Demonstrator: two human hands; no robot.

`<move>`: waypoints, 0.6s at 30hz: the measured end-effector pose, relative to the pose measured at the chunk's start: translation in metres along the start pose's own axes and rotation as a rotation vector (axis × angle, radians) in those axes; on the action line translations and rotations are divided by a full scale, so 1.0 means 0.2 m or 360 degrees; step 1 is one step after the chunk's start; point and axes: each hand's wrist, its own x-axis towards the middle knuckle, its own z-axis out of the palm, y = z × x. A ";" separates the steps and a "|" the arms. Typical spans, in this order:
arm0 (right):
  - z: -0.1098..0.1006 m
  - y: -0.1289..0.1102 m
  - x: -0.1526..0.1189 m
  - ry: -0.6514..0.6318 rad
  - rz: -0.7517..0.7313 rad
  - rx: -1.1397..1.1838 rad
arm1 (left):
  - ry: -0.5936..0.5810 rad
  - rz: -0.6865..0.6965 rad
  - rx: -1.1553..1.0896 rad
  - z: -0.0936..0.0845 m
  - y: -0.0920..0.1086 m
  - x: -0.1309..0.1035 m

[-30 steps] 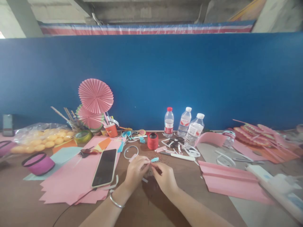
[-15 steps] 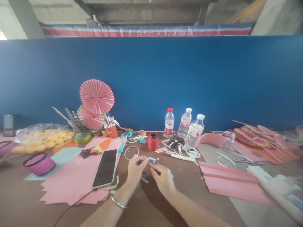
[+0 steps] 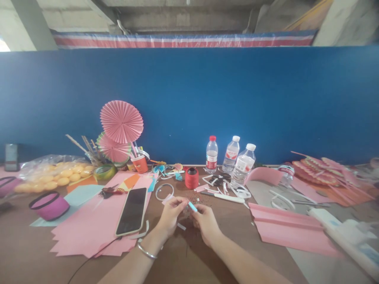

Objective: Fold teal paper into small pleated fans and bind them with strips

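Observation:
A small light-blue strip (image 3: 192, 206), which looks like paper, slants between my two hands. Its lower end is pinched between the thumb and forefinger of my right hand (image 3: 207, 224). My left hand (image 3: 171, 216), with a silver bangle on its wrist, is closed too, its fingertips together at the strip's upper end. Below both hands lie dark crumbs and a small white paper scrap (image 3: 181, 226). Just beyond them stands a red spool of thread (image 3: 192, 178). To its left lies a clear ring-shaped roll (image 3: 164, 192).
Left are a phone (image 3: 132, 211) on pink paper sheets (image 3: 85, 228), a purple band (image 3: 49, 206) and a bag of yellow balls (image 3: 62, 173). Water bottles (image 3: 211, 156) and a white-handled cutter (image 3: 229, 197) stand or lie behind right. Folded pink paper (image 3: 290, 227) lies right.
The light-blue strip has turned to a steeper slant and shows more plainly between the fingertips. My right hand has rolled slightly, its fingers now along the strip. My left hand has barely moved.

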 end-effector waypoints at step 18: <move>-0.13 -0.07 0.10 0.0018 -0.0249 -0.0514 | -0.0359 0.0034 0.0585 -0.04 0.04 0.01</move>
